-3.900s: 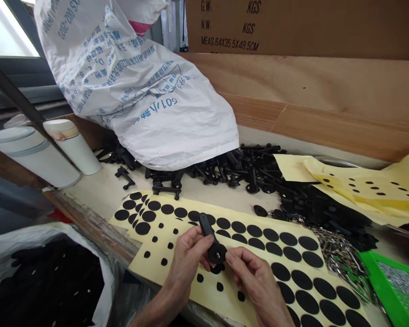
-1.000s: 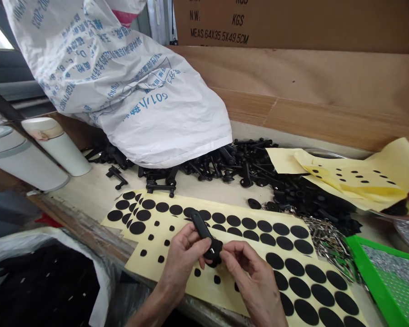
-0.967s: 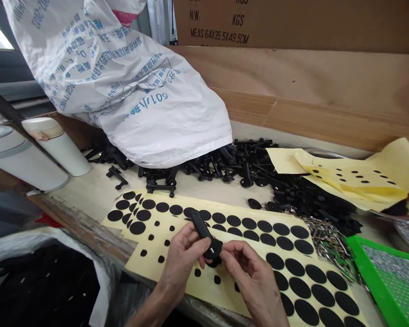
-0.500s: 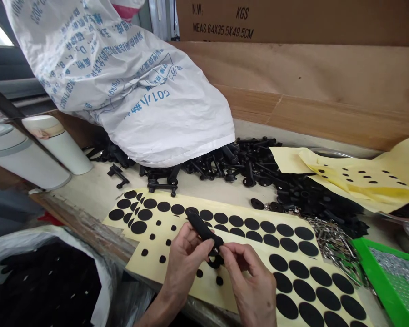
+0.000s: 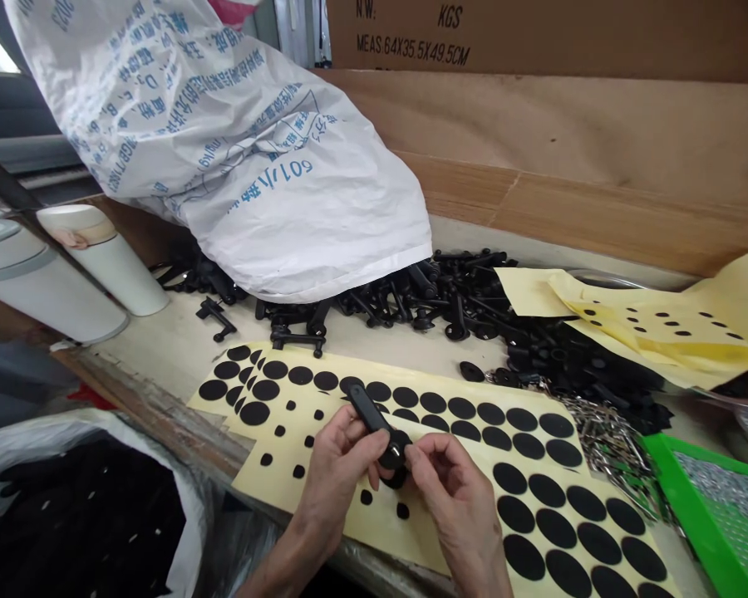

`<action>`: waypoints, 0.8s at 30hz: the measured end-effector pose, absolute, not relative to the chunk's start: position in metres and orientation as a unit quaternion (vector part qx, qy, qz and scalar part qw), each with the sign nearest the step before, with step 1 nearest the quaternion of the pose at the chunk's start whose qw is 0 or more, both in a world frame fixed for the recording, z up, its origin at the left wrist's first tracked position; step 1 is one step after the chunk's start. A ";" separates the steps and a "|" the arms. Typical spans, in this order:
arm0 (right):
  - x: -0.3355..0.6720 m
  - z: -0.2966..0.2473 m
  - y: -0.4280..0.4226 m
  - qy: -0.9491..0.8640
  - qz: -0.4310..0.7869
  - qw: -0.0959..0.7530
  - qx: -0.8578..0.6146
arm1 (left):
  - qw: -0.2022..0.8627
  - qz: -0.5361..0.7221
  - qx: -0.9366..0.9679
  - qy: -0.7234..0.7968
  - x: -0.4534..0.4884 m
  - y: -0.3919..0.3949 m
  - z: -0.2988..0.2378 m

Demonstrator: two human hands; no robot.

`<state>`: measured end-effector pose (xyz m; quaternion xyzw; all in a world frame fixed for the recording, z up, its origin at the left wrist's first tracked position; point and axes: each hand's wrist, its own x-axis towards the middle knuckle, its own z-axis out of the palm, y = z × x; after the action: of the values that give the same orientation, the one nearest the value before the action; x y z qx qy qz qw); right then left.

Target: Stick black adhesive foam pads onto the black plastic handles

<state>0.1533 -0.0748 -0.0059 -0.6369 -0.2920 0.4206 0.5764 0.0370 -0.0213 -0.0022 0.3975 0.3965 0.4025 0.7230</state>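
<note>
My left hand [image 5: 337,473] grips a black plastic handle part [image 5: 374,423] by its round end, the long end pointing up and away. My right hand [image 5: 458,498] pinches the same round end from the right, fingers pressed onto it. Both hands hover over a yellow backing sheet [image 5: 342,498] that carries rows of black round pads [image 5: 524,444]. A small black ring shows just below the part, between my fingers.
A pile of black plastic parts [image 5: 467,303] spills from a white printed sack [image 5: 237,149]. Used yellow sheets [image 5: 661,332] lie at the right, small metal pieces [image 5: 604,436] beside a green tray [image 5: 711,515]. White cups [image 5: 105,257] stand left. A bag of black parts [image 5: 75,515] hangs below the table edge.
My hands stay on the black part; its long end tipped slightly and my right fingers shifted on the round end. The view drifted a little.
</note>
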 end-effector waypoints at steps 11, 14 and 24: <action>0.160 -0.002 -0.078 -0.308 0.509 0.554 -0.582 | 0.754 0.387 0.406 0.343 0.031 -0.022 -0.006; 0.164 -0.006 -0.078 -0.318 0.507 0.560 -0.573 | 0.763 0.379 0.416 0.318 0.031 -0.023 -0.004; 0.154 0.001 -0.098 -0.419 0.366 0.549 -0.624 | 0.693 0.355 0.484 0.399 -0.019 -0.038 0.027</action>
<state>0.1539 -0.0983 0.0006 -0.6242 -0.4190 0.3659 0.5486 -0.0189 -0.0377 0.0269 0.4843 0.3987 0.3548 0.6933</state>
